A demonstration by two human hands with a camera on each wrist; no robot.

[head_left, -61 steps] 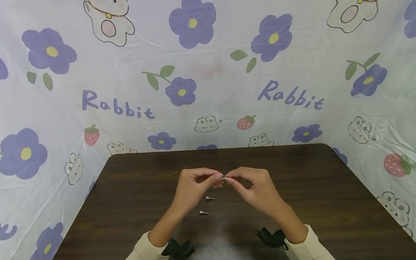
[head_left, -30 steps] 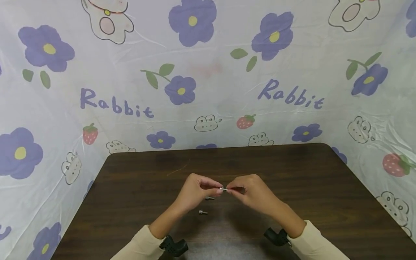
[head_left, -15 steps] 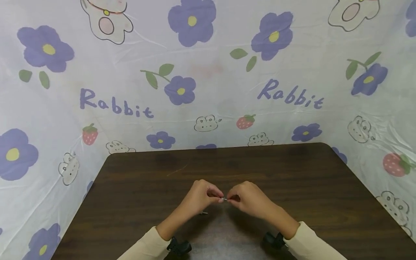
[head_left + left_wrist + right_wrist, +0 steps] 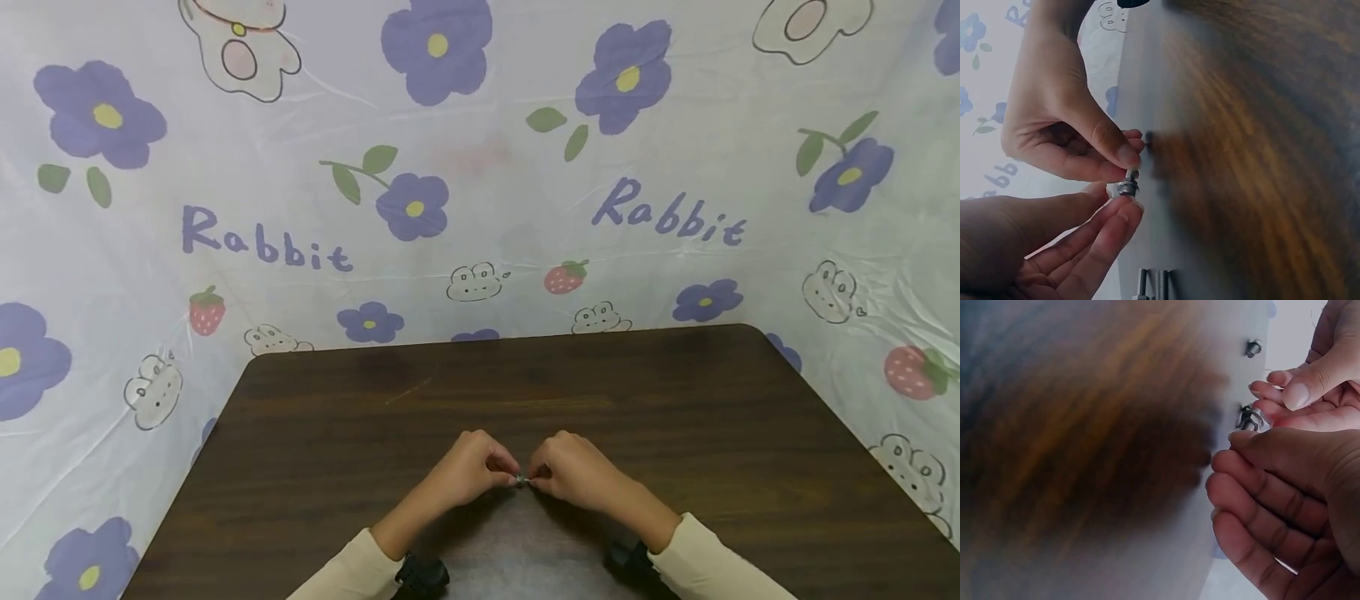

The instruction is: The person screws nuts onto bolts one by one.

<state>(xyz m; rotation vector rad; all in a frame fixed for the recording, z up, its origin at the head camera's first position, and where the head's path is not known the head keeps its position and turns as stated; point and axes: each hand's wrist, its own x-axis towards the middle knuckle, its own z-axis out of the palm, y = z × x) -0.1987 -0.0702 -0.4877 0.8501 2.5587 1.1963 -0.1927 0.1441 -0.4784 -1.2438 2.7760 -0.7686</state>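
Note:
Between my two hands is a small metal bolt (image 4: 521, 480) with a nut or washers round it. My left hand (image 4: 472, 468) holds its thick end between thumb and fingers, with the threaded metal (image 4: 1127, 187) showing between the fingertips in the left wrist view. From the other side my right hand (image 4: 576, 473) pinches the thin shank with thumb and index finger. In the right wrist view the ridged collar of the bolt (image 4: 1250, 417) sticks out just past the right thumb. The fingertips of both hands almost meet.
Two more bolts, one of them a loose bolt (image 4: 1141, 284), lie on the dark wooden table (image 4: 337, 433); the left hand hides them in the head view. A patterned cloth (image 4: 480, 200) hangs behind the table. Black wrist mounts (image 4: 422, 575) sit under the sleeves.
Both hands have moved down the head view, nearer the body, still holding the bolt. The two loose bolts on the table have become covered by the left hand and forearm.

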